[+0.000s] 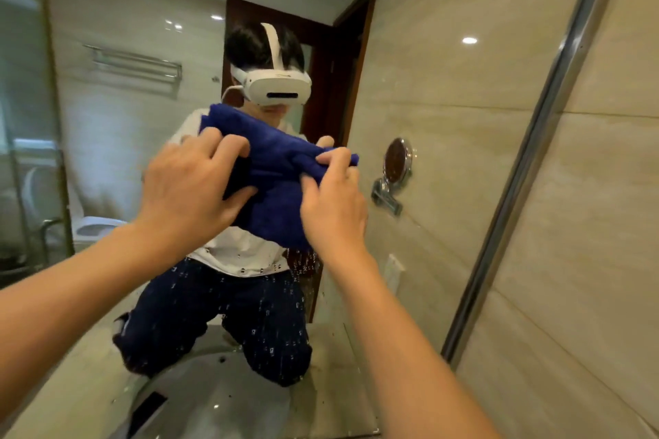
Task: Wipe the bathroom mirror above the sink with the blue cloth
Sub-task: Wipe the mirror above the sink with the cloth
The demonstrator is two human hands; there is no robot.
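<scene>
A dark blue cloth [274, 185] is bunched in front of the bathroom mirror [445, 118], held up by both hands. My left hand [189, 189] grips its left side, fingers curled over the top edge and thumb under it. My right hand [333, 196] pinches the cloth's right end with curled fingers. The mirror fills most of the view and reflects a person kneeling with a white headset. Water droplets speckle the glass below the cloth. Whether the cloth touches the glass I cannot tell.
A metal mirror frame [535, 153] runs diagonally at the right, with beige tiled wall [606, 224] beyond it. The reflection shows a round magnifying mirror [397, 160], a towel rail [135, 66], a toilet [92, 224], a dark door and the white sink [214, 392].
</scene>
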